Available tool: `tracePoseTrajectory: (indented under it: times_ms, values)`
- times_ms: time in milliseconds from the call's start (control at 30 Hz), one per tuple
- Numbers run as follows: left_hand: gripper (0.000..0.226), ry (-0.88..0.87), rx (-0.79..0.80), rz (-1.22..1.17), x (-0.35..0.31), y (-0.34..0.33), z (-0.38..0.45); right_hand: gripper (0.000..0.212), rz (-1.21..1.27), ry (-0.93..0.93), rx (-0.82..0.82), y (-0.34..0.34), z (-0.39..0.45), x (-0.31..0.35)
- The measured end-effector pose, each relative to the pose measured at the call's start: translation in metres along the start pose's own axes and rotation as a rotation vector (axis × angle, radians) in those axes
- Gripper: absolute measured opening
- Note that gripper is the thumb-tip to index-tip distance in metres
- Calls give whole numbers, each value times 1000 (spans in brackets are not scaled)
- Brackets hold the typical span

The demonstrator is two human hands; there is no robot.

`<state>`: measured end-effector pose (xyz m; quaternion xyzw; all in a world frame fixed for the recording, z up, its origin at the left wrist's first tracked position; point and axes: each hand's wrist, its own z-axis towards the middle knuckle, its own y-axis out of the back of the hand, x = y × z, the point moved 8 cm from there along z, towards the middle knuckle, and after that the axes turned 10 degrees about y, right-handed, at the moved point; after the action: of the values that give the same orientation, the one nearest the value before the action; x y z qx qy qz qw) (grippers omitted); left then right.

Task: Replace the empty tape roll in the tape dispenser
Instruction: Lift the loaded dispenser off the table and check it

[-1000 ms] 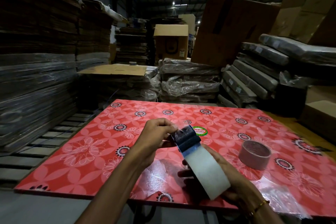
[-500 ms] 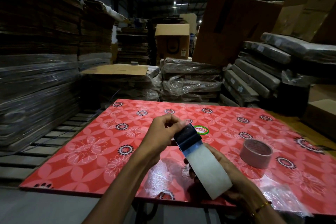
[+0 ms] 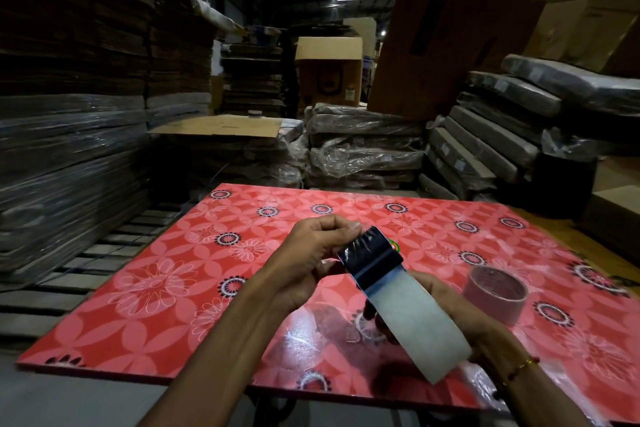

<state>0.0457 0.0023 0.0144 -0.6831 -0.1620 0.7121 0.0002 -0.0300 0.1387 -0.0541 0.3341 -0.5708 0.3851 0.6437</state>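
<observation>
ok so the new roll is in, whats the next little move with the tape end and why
Probably draw the tape end a little further over the dispenser: the left hand pinches it at the front edge, the right hand holds the new roll, and the empty core sits aside.

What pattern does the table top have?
The table top is red with pale flower shapes and small dark rosettes; the head view, the only one, shows it.

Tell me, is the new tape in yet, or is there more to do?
Nearly there. The empty roll is already out, sitting on the red table. The new tape roll looks seated in the blue dispenser, held in the right hand. The left hand pinches the clear tape end at the dispenser's front. Left to do: finish threading it, probably.
</observation>
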Motion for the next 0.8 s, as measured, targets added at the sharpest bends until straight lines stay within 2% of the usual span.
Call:
tracePoseTrajectory:
  times_ms: [167, 233, 267, 367, 433, 567, 667, 800]
  values:
    - [7, 30, 86, -76, 7, 6, 30, 26, -87, 125, -57, 26, 20, 7]
    - [3, 18, 181, -66, 8, 8, 43, 31, -135, 131, -67, 39, 29, 8]
    - [2, 25, 242, -40, 7, 9, 49, 31, -184, 141, -54, 42, 33, 13]
    - [15, 99, 408, 184, 2, 15, 66, 52, -426, 242, 62, 45, 46, 30]
    - [21, 160, 456, 329, -2, 22, 81, 46, -521, 268, 86, 48, 56, 38]
    - [13, 269, 427, 410, -10, 32, 107, 45, -667, 315, 24, 60, 70, 52]
    - [24, 330, 331, 421, -18, 40, 120, 47, -746, 350, -4, 61, 77, 72]
    - [30, 400, 243, 362, -38, 44, 124, 66, -864, 280, -24, 66, 85, 86]
